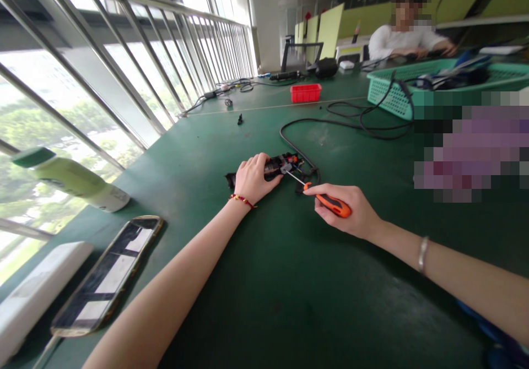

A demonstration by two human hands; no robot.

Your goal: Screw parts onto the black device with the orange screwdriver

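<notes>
A black device with its inner parts and wires exposed (275, 165) lies on the green table, a black cable running from its right end. My left hand (255, 177) is closed over the device's middle, fingers on the far side and thumb on the near side. In my right hand (351, 209) is a screwdriver with an orange and black handle (336, 206). Its thin metal shaft points left, and the tip meets a small grey part near the device's right end. Whether the tip sits in a screw is too small to tell.
A phone (113, 278), a white box (37, 297) and a green-capped bottle (78, 179) lie at the left by the railing. Farther back are a red tray (306, 93), a looped cable (363, 121) and a green basket (388, 96). A person (403, 38) sits across the table.
</notes>
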